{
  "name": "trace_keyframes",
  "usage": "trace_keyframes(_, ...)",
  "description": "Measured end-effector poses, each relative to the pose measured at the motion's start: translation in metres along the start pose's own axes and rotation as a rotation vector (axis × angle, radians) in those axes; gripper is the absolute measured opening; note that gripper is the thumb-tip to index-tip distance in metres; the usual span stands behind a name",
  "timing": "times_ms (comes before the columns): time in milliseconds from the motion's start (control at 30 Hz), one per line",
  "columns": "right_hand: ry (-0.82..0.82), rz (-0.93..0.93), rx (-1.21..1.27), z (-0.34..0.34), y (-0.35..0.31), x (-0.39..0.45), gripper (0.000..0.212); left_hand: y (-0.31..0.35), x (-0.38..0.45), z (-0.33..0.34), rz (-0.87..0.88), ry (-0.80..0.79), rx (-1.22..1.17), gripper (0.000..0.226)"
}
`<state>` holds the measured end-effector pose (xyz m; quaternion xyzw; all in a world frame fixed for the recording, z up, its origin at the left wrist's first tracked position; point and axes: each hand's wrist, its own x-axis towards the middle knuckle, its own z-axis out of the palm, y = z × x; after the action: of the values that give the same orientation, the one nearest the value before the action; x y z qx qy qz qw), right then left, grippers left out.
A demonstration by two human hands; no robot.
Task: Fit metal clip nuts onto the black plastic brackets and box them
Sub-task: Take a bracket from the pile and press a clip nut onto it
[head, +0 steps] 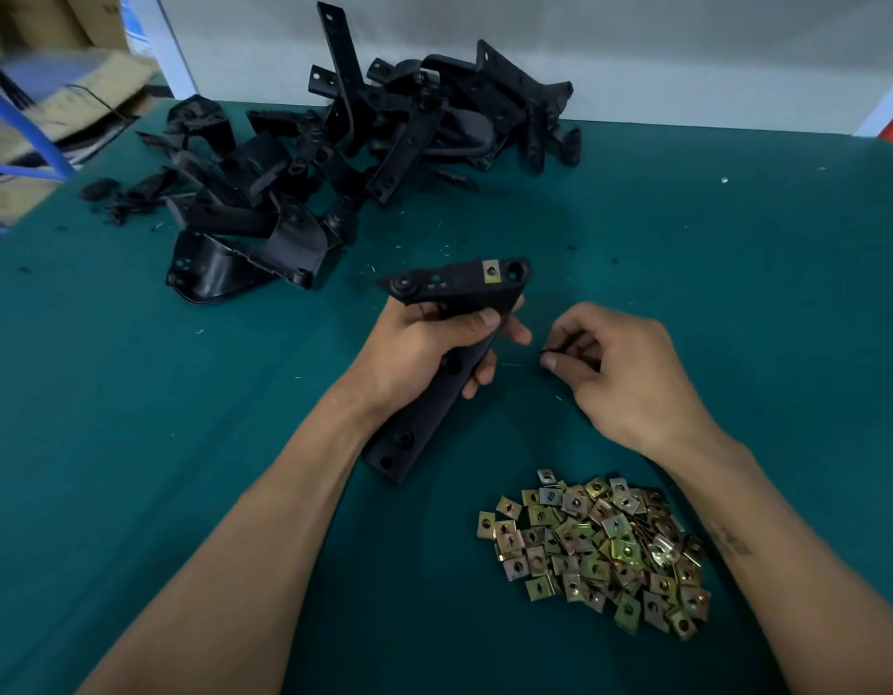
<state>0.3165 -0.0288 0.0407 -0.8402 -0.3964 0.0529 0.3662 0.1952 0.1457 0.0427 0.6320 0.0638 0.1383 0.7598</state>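
Black bracket, one clip nut fitted

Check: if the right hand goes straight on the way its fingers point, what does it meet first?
Probably the bracket gripped in the left hand: the right hand, pinching a thin dark sliver, points left toward it. Depth unclear.

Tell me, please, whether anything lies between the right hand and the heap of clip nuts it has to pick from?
Nothing visible does. The right hand hovers above bare green table, and the heap of clip nuts lies just nearer the person, under the right forearm. The bracket in the left hand is off to the side.
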Motion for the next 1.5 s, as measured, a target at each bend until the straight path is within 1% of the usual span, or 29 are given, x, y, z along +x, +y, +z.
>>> trace_keyframes(67, 0.056, 0.012, 0.229, -0.001, 0.0, -0.002, 0.02, -0.001, -0.001, 0.004, -0.007, -0.028, -0.017, 0.028)
trace_keyframes(100, 0.086, 0.012, 0.391, -0.004, -0.001, -0.002, 0.021, -0.002, -0.002, 0.007, -0.015, -0.049, -0.02, 0.027)
trace_keyframes(167, 0.145, 0.014, 0.671, -0.013, -0.004, -0.001, 0.033, -0.003, -0.005, 0.014, -0.034, -0.106, 0.006, 0.02)
trace_keyframes(200, 0.161, 0.0, 0.709, -0.019, -0.004, 0.0, 0.038, -0.004, -0.006, 0.018, -0.039, -0.141, 0.03, 0.018)
trace_keyframes(267, 0.144, -0.079, 0.582, -0.029, -0.005, 0.001, 0.039, -0.004, -0.008, 0.025, -0.025, -0.198, 0.074, 0.018)
trace_keyframes(333, 0.141, -0.118, 0.489, -0.033, -0.008, -0.001, 0.034, -0.004, -0.009, 0.03, 0.0, -0.222, 0.121, 0.022)
trace_keyframes(533, 0.268, -0.151, 0.674, -0.033, -0.028, -0.007, 0.017, -0.005, -0.01, 0.035, -0.007, -0.245, 0.184, 0.018)
trace_keyframes(633, 0.287, -0.167, 0.683, -0.032, -0.03, -0.008, 0.018, -0.006, -0.01, 0.037, -0.015, -0.263, 0.204, 0.015)
trace_keyframes(767, 0.249, -0.131, 0.684, -0.029, -0.028, -0.007, 0.02, -0.005, -0.01, 0.037, -0.032, -0.281, 0.23, 0.014)
trace_keyframes(867, 0.214, -0.075, 0.795, -0.03, -0.028, -0.006, 0.02, -0.004, -0.011, 0.039, -0.041, -0.287, 0.247, 0.012)
trace_keyframes(1000, 0.192, -0.053, 0.92, -0.036, -0.032, -0.007, 0.022, -0.003, -0.011, 0.039, -0.059, -0.28, 0.277, 0.012)
trace_keyframes(1200, 0.139, 0.002, 1.021, -0.037, -0.036, -0.011, 0.023, -0.002, -0.012, 0.039, -0.049, -0.287, 0.286, 0.015)
trace_keyframes(1333, 0.154, 0.024, 0.968, -0.036, -0.036, -0.008, 0.029, -0.002, -0.011, 0.04, -0.051, -0.289, 0.296, 0.015)
trace_keyframes(1500, 0.146, -0.021, 0.794, -0.029, -0.038, -0.008, 0.029, -0.001, -0.011, 0.042, -0.064, -0.288, 0.321, 0.008)
